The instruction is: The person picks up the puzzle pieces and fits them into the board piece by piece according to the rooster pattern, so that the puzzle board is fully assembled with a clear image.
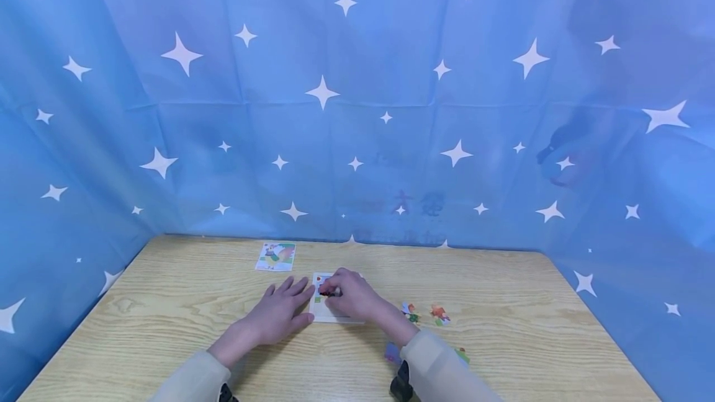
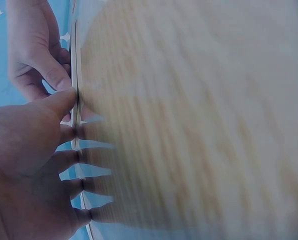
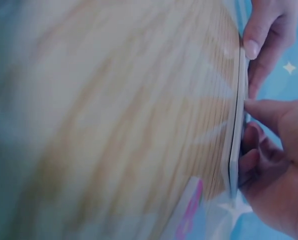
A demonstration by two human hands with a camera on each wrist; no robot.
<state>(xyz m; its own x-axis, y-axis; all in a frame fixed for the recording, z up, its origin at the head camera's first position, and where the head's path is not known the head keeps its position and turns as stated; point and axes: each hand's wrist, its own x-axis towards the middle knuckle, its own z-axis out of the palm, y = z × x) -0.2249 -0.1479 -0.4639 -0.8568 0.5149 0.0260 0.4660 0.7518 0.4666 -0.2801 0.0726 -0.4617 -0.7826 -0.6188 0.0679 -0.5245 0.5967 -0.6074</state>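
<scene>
A white puzzle board lies flat on the table, with a few coloured pieces set along its left side. My right hand is over the board, its fingers curled. Thumb and fingertips pinch a small dark and red puzzle piece close to the board's surface. My left hand rests palm down on the table at the board's left edge, fingers straight and spread, thumb tip by the frame. In the right wrist view, the right hand hides most of the piece.
A square picture card lies farther back, to the left. Loose puzzle pieces sit in small clusters right of the board, and more pieces lie partly under the right forearm. A blue star-patterned curtain stands behind the wooden table.
</scene>
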